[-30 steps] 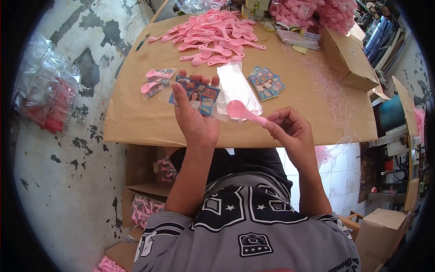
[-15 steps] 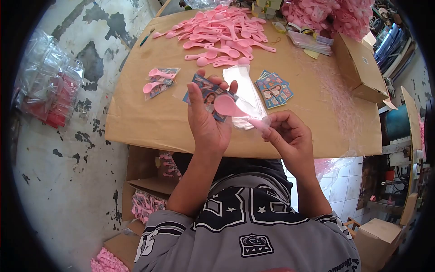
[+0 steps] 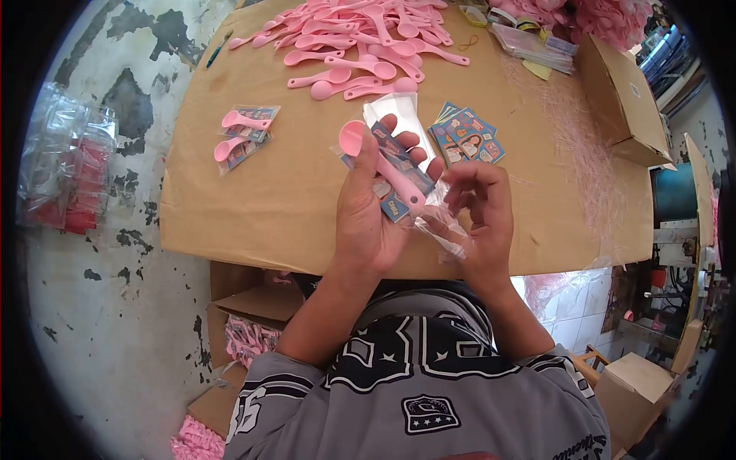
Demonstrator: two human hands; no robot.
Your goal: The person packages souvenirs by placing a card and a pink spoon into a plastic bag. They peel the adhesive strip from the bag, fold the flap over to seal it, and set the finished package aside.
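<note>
My left hand point(image 3: 368, 211) is closed around a clear plastic bag point(image 3: 445, 230) with a blue printed card point(image 3: 394, 207) and a pink measuring spoon point(image 3: 392, 172) in it. The spoon lies slanted across the palm, bowl toward the thumb. At the bag's loose end, my right hand point(image 3: 487, 222) has curled fingers, and its thumb is against the crinkled film. Just beyond my hands lie white-looking clear sleeves point(image 3: 399, 111) and a fanned stack of printed cards point(image 3: 466, 136). Two bagged spoons with cards point(image 3: 244, 136) rest to the left.
A large heap of pink spoons point(image 3: 356, 46) covers the far side of the brown table point(image 3: 253, 215). An open cardboard box point(image 3: 625, 100), tape rolls and plastic packs point(image 3: 529, 47) stand at the right. Boxes of bagged spoons point(image 3: 249, 337) sit below on the left.
The spoon now lies over the card in my left hand, its handle turned toward me. My right hand has shifted from the handle's end to the bag's loose film. The view has tilted down slightly.
</note>
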